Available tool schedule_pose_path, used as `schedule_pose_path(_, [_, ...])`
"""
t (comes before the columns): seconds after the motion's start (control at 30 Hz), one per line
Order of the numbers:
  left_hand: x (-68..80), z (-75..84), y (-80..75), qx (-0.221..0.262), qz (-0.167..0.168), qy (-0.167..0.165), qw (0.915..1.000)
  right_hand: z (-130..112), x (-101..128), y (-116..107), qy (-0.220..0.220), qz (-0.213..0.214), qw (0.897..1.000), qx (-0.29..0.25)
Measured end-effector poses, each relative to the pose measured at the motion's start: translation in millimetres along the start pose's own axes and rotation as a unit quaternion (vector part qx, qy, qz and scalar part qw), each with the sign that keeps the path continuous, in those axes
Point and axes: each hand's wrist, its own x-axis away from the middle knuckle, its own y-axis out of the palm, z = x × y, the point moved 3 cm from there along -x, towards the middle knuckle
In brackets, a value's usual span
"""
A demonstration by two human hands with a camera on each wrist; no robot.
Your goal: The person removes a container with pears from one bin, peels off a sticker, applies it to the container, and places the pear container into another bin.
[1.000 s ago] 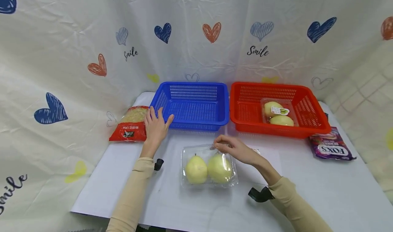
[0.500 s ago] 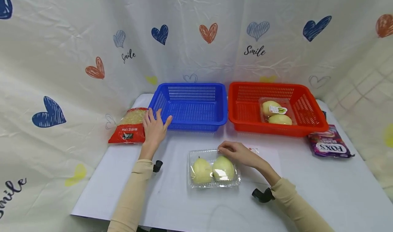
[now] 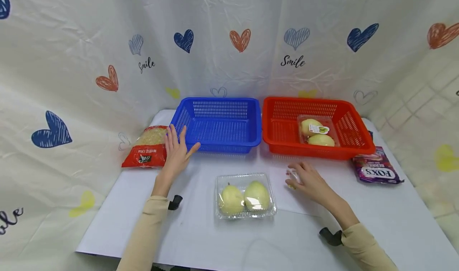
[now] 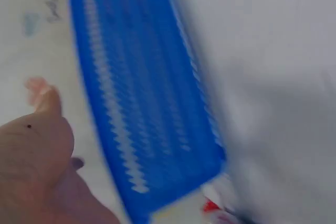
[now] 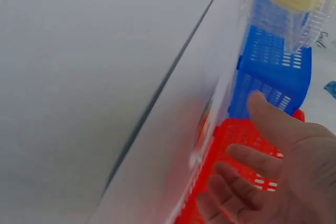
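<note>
A clear plastic box of two pale yellow-green pears sits on the table in the head view, lid side up. To its right hovers my right hand, fingers loosely bent and apart, with nothing gripped in the right wrist view. Just under its fingertips lies a small clear, printed label-like piece, partly covered by the hand. My left hand has its fingers spread beside the near left corner of the blue basket, overlapping the edge of a red bag of yellowish dry food.
The red basket stands right of the blue one and holds another clear box of pears with a sticker. A purple FOX'S bag lies by its right end. Behind hangs a heart-printed curtain.
My right hand has let go of the pear box's back edge and moved right, over the small label-like piece. The box, tilted at first, now lies flat. The left hand stays by the blue basket.
</note>
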Motion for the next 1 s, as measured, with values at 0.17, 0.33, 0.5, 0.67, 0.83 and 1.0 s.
schedule_pose_path(0.17, [74.8, 55.8, 23.8, 0.058, -0.151, 0.106, 0.9811, 9.7, 6.6, 5.5, 0.024, -0.043, 0.998, 0.037])
schedule_pose_path(0.33, [120.7, 87.2, 57.5, 0.095, -0.213, 0.144, 0.9617, 13.3, 5.7, 8.0, 0.046, -0.045, 0.997, 0.04])
schedule_pose_path(0.5, [122.5, 87.3, 69.2, 0.132, -0.193, 0.118, 0.9651, 14.0, -0.3, 5.5, 0.062, -0.067, 0.996, 0.005])
schedule_pose_path(0.67, [111.9, 86.5, 69.2, 0.11, -0.199, 0.127, 0.9656, 15.5, -14.6, -1.0, 0.068, -0.086, 0.993, -0.035])
schedule_pose_path(0.83, [111.6, 87.1, 69.5, 0.116, -0.186, 0.137, 0.9661, 16.5, -20.3, 0.1, 0.074, -0.104, 0.991, -0.034])
schedule_pose_path(1.0, [117.3, 84.1, 69.7, 0.111, -0.187, 0.134, 0.9669, 15.1, -18.9, 7.0, 0.056, -0.097, 0.993, -0.03])
